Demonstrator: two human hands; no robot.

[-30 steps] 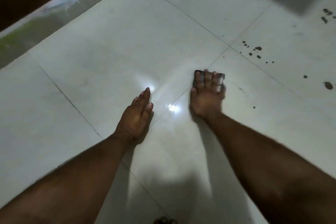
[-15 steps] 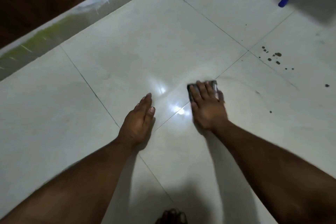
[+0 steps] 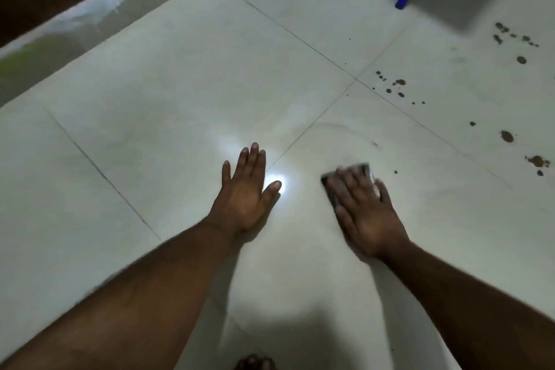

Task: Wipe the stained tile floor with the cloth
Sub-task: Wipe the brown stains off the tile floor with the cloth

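Pale glossy floor tiles [image 3: 180, 93] fill the view. My right hand [image 3: 365, 213] lies flat with spread fingers on a small dark cloth [image 3: 329, 182], pressing it to the tile; only the cloth's far and left edges show past my fingers. My left hand [image 3: 246, 192] rests flat on the floor to the left, fingers straight, holding nothing. Brown stain spots [image 3: 399, 82] lie beyond the cloth near the tile joint. More brown spots [image 3: 536, 161] sit to the right, and a faint curved wipe streak [image 3: 345, 126] arcs ahead of the cloth.
A dark pole with a blue tip [image 3: 402, 3] touches the floor at the upper right. A tiled skirting with white smears [image 3: 114, 6] runs along the upper left below a dark wall. My toes [image 3: 255, 363] show at the bottom edge. Further stains [image 3: 510, 36] lie far right.
My right hand has slid the cloth to the right and nearer to me, off the tile joint. My left hand stays planted on the floor.
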